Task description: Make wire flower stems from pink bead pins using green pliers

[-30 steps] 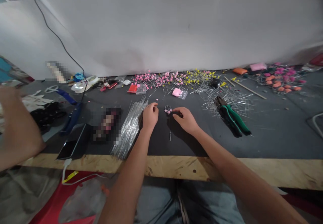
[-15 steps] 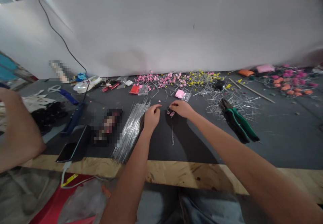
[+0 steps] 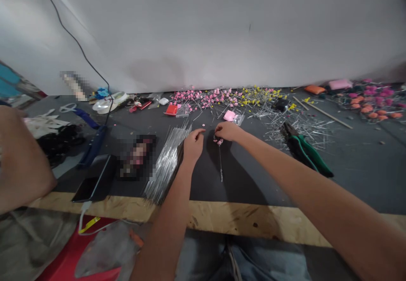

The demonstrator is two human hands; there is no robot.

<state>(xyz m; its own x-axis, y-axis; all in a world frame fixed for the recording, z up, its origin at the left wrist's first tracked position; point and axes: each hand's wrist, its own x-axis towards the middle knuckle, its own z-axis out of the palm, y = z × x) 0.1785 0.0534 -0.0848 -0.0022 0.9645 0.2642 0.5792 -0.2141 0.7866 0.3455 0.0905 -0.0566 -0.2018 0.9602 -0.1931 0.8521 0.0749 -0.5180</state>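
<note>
My right hand has its fingertips pinched at the top of a wire stem with small pink pieces around its head. The stem points toward me over the dark tabletop, its lower end twisted and silvery. To the left, my left hand hovers beside it with thumb and forefinger drawn together; anything between them is too small to make out. Just beyond those fingertips lies a tiny pink bit. A bundle of straight silver wires lies against the left side of my left hand.
Pink-tipped wires and yellow-tipped wires spread along the back, near a pink clay packet. Green-handled pliers lie right, beside loose wires. At left are a phone and another person's arm.
The view has shifted slightly, so most things sit a little further right. My right hand stays at the stem's head; my left thumb and forefinger are slightly more bent.
</note>
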